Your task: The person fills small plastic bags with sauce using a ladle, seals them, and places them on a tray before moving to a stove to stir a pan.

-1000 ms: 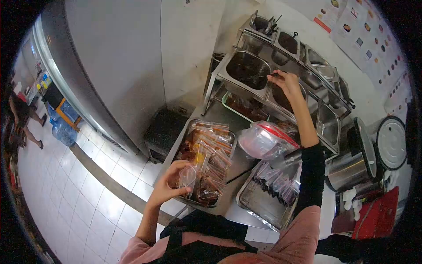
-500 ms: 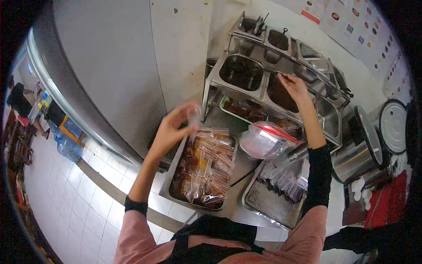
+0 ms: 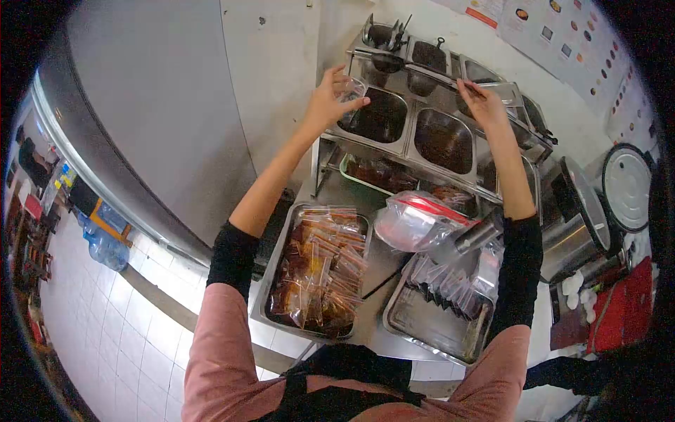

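My left hand [image 3: 329, 104] is raised over the left edge of a deep steel pan [image 3: 383, 116], its fingers closed round a small clear plastic bag [image 3: 356, 90]. My right hand [image 3: 484, 104] pinches the end of a ladle's handle. The ladle's dark bowl [image 3: 387, 62] hangs above and behind that pan, close to the bag but apart from it. To the right is a second deep pan [image 3: 443, 141] with dark contents. What lies inside the ladle is too dark to tell.
A tray [image 3: 264, 299] of filled bags stands front left, another tray [image 3: 401, 327] with small dark packets front right. Between them and the rack lies a red-edged plastic bag [image 3: 415, 221]. A green-rimmed tray [image 3: 369, 184] sits under the rack; a steel pot [image 3: 576, 225] stands right.
My left hand has moved up and right from above the filled bags to the pans. My right hand has risen, and the ladle is lifted out above the pans.
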`<action>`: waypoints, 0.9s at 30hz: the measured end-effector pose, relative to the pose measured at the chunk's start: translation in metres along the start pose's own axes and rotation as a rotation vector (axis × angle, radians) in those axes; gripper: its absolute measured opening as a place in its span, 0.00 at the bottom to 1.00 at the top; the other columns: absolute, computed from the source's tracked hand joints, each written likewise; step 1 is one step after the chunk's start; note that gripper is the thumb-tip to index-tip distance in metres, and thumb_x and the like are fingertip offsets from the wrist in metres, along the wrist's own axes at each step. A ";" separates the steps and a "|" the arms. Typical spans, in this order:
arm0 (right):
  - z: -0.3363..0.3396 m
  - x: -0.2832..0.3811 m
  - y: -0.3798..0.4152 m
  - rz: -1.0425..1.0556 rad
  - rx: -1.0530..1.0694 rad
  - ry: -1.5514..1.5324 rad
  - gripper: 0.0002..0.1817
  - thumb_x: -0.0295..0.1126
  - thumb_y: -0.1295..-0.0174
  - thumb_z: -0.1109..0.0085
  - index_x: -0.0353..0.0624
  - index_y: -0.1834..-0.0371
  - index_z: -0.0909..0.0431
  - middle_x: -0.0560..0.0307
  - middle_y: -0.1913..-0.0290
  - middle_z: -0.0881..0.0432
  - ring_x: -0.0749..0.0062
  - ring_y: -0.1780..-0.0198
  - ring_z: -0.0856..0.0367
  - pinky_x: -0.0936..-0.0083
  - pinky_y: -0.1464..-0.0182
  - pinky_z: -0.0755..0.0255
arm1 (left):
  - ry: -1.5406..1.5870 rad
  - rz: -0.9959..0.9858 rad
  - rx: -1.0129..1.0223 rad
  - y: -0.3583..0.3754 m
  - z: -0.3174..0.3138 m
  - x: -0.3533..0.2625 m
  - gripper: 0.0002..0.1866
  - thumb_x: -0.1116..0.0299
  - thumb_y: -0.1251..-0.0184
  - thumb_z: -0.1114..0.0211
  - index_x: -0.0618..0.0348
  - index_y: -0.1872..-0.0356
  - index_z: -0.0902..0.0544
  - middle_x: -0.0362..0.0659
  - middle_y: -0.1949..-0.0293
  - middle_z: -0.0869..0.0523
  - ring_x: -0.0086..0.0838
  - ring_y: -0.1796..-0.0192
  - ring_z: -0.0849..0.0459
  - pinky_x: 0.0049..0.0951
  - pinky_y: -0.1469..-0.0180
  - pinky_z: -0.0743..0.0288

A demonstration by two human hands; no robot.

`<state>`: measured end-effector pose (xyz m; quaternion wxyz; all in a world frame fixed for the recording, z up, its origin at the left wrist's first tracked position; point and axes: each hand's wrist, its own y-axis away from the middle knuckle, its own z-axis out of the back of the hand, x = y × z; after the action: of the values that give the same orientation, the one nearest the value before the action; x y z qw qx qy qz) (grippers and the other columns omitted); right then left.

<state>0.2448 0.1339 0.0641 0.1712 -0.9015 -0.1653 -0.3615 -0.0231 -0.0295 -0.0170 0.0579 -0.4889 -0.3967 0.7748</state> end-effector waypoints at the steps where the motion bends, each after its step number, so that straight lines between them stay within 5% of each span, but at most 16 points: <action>1: -0.002 0.002 0.000 0.000 -0.003 0.001 0.11 0.18 0.37 0.63 0.17 0.56 0.41 0.29 0.48 0.40 0.40 0.44 0.34 0.59 0.38 0.33 | 0.054 0.025 0.001 -0.001 -0.003 0.004 0.49 0.56 0.60 0.23 0.65 0.39 0.41 0.53 0.49 0.24 0.37 0.50 0.21 0.34 0.46 0.29; 10: -0.025 0.000 0.014 0.039 -0.036 0.031 0.10 0.19 0.36 0.64 0.18 0.57 0.40 0.32 0.50 0.39 0.41 0.45 0.33 0.58 0.38 0.32 | 0.376 0.114 0.018 -0.009 -0.024 0.004 0.52 0.58 0.60 0.22 0.70 0.38 0.46 0.53 0.49 0.24 0.35 0.50 0.21 0.32 0.49 0.26; 27: -0.030 0.009 0.023 0.169 0.175 0.303 0.11 0.27 0.35 0.54 0.24 0.60 0.32 0.36 0.60 0.25 0.48 0.52 0.23 0.67 0.48 0.25 | 0.327 0.111 0.020 -0.012 -0.022 -0.004 0.54 0.56 0.61 0.22 0.70 0.37 0.48 0.54 0.49 0.24 0.33 0.50 0.21 0.31 0.48 0.27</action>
<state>0.2424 0.1024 0.0869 0.3015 -0.8291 -0.0922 -0.4617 -0.0068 -0.0105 -0.0112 0.0835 -0.6289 -0.3469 0.6908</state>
